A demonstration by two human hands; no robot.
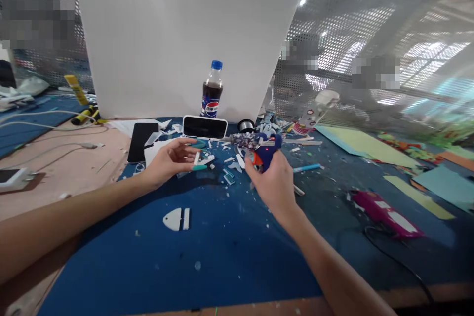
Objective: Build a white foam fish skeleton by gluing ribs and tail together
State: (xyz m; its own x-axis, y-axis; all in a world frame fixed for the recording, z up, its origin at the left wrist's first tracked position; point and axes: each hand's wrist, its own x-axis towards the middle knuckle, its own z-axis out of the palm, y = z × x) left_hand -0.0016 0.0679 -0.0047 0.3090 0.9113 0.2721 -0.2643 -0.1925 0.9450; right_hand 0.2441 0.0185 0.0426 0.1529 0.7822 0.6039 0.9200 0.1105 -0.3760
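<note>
My left hand (168, 160) is closed in a pinch on a small white piece (203, 160), with teal nails at the fingertips. In my right hand (276, 180) is a blue hot glue gun (267, 150) with an orange trigger. Its nozzle end is coated in clumped scraps and points left, a little above and to the right of the white piece. On the blue mat (229, 256), nearer me, lie a white rounded, pointed piece (173, 219) with a small hole and a short white strip (186, 218) beside it.
Behind my hands stand a white phone (205, 127) and a cola bottle (212, 96), before a white board (192, 24). A black phone (140, 143) lies left. White scraps litter the middle. At right are a magenta corded device (387, 213) and coloured paper (374, 148).
</note>
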